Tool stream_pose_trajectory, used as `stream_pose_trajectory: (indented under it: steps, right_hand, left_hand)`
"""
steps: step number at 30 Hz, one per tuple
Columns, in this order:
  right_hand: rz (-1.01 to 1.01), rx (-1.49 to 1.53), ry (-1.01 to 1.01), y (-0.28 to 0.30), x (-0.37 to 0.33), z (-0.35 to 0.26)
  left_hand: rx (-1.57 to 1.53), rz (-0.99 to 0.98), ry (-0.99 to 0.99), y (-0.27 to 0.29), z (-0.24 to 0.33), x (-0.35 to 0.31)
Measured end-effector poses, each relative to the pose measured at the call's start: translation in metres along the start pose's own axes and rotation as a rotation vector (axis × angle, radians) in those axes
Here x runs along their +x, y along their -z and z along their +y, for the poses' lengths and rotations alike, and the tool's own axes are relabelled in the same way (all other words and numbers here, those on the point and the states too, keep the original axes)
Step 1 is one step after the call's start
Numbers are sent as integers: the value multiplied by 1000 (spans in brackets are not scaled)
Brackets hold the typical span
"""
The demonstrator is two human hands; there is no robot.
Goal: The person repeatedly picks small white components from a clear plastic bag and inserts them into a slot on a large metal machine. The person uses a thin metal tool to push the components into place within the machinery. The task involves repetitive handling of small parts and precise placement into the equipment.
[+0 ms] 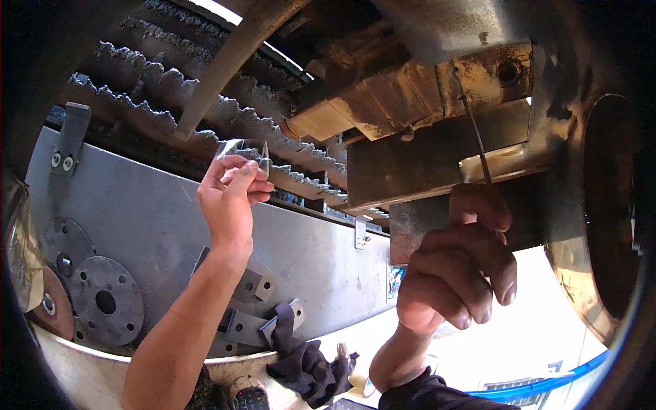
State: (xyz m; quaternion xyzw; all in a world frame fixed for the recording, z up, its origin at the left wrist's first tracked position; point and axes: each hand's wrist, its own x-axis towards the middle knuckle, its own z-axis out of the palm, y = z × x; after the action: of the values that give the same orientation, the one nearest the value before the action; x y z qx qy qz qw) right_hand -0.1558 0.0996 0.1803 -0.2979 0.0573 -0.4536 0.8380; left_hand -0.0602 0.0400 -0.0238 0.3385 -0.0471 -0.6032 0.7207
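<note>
My left hand (232, 188) is raised at centre left, with thumb and fingers closed on a small clear pane (257, 150), glass or plastic. At the right, my right hand (459, 263) has its fingers curled around a thin metal rod (477, 137). The rod points up, and its far end meets a rusty, yellowish metal box-shaped part (403, 96). Whatever handle the rod has is hidden in the fist.
Jagged, crusted metal slats (164, 89) lie at the far left behind a grey panel (164, 205). Round flanges (108, 301), drilled metal plates (249, 328) and a dark cloth (311, 369) are below. A curved bar (236, 58) crosses the upper left. A worn metal rim (567, 273) stands at the right.
</note>
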Motion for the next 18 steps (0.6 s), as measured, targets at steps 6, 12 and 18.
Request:
stream_pose_trajectory:
  steps: [6, 12, 18]
  right_hand:
    - [-100, -2, 34, 6, -8, 1]
    - [31, -382, -78, 5, -6, -4]
    - [91, -531, -10, 6, -7, -5]
  left_hand:
    - [-8, 8, 0, 0, 2, 0]
    - [-8, 2, 9, -1, 0, -1]
    - [-8, 9, 8, 0, 1, 0]
